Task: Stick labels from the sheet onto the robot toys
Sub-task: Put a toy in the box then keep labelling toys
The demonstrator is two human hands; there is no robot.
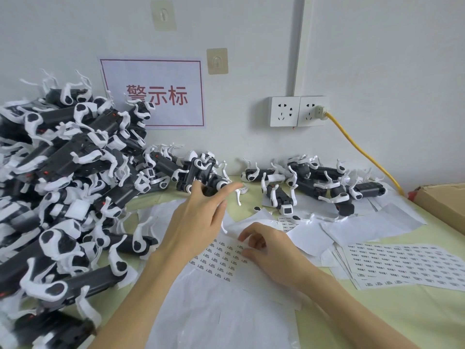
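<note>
On the tabletop (pixel 377 321), head view: we see the right hand (pixel 266 248) with curled fingers pinching at a label on the partly used label sheet (pixel 221 258), apparently peeling one. The left hand (pixel 198 217) hovers above the sheet, fingers loosely spread, holding nothing, reaching toward the nearest robot toy (pixel 201 177). A huge pile of robot toys (pixel 63 172) sits left, a smaller group (pixel 314 182) lies at the back right. Full spare sheets (pixel 402 265) wait on the right. We judge most of the job remains; which toys are labelled, cannot tell.
</note>
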